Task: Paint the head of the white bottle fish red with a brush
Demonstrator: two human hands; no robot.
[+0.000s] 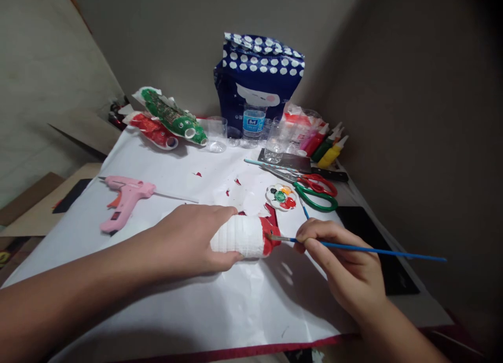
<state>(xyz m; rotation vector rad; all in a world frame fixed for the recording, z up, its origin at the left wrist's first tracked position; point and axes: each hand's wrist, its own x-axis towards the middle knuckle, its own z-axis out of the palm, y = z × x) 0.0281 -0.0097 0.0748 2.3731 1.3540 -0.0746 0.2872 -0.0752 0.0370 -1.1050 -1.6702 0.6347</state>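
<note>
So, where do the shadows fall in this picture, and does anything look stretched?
Head view: soft shadows lie on the white table covering below the red-and-white cylinder; head view: the right-hand wall fades to near black at the upper corner; head view: the left forearm looms large toward the frame edge, probably wide-lens stretch.

2 hands: 1 white-and-red cylinder point(239, 236) in the left hand point(188, 240), 1 paintbrush point(396, 254) in the right hand point(346, 268). Beyond the left hand, 1 glue gun point(131, 195), 2 painted fish point(168, 114); beyond the right hand, 1 palette point(271, 199), 2 scissors point(333, 200), 1 knife point(330, 174).
</note>
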